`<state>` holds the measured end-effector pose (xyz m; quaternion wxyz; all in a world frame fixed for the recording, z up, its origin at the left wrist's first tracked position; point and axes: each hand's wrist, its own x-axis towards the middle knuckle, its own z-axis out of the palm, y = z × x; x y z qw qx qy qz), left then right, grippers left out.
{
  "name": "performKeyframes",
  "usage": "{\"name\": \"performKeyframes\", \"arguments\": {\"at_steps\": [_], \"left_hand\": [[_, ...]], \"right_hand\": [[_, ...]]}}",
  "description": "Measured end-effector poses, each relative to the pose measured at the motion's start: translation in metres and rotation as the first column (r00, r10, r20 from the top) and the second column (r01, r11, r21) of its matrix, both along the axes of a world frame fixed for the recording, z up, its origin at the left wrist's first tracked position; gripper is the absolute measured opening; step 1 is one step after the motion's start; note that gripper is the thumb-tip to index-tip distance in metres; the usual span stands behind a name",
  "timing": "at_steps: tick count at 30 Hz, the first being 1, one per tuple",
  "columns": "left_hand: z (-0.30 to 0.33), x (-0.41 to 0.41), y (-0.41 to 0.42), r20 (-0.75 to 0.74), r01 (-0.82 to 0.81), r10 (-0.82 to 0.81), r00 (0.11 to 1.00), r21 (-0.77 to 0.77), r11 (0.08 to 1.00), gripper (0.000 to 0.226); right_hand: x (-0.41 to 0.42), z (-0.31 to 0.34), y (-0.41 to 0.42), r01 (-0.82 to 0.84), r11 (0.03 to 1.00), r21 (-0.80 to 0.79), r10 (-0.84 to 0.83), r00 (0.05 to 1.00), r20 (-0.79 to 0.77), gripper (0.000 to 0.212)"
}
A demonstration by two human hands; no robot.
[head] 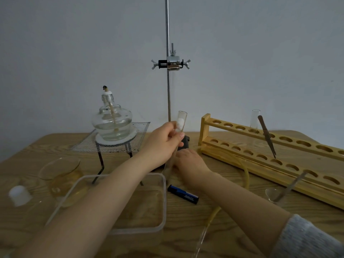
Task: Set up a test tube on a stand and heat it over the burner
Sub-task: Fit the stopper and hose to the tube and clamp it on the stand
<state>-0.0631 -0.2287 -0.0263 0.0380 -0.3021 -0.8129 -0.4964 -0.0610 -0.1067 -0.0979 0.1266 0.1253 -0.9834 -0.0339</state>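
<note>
At table centre, my left hand point(163, 140) pinches the test tube point(178, 131) near its cotton-plugged mouth; my right hand point(188, 161) grips its lower end. Risk: clamp point(171, 63) at 12 o'clock overtightened, glass cracks; burner point(111, 120) at 10 o'clock.

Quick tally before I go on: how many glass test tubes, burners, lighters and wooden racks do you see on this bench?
Test tubes: 2, one plugged with white cotton and gripped by the left hand, one standing in the rack
Alcohol burners: 1, unlit, on the wire gauze
Lighters: 1
Wooden racks: 1
Total: 5
</note>
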Motion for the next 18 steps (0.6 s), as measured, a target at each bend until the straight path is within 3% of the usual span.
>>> {"name": "performKeyframes", "arguments": {"at_steps": [3,7,10,18], "left_hand": [[0.001,0.003,-0.001,-0.005,-0.001,0.001,1.0,0.014,1.0,0.027],[0.005,0.009,-0.002,-0.093,-0.024,0.019,0.995,-0.051,0.998,0.03],[0.006,0.013,-0.002,-0.075,-0.009,0.007,0.997,-0.035,0.999,0.028],[0.004,0.014,0.011,-0.022,0.003,-0.005,1.0,-0.108,0.994,0.029]], "right_hand": [[0.002,0.018,0.011,0.066,0.997,-0.05,-0.071,0.992,-0.107,0.017],[0.01,0.049,0.029,0.111,0.991,-0.078,-0.128,0.957,-0.261,0.024],[0.016,0.072,0.043,0.138,0.982,-0.13,-0.174,0.93,-0.325,0.03],[0.038,0.11,0.068,0.116,0.87,-0.478,-0.231,0.954,-0.189,0.03]]}}
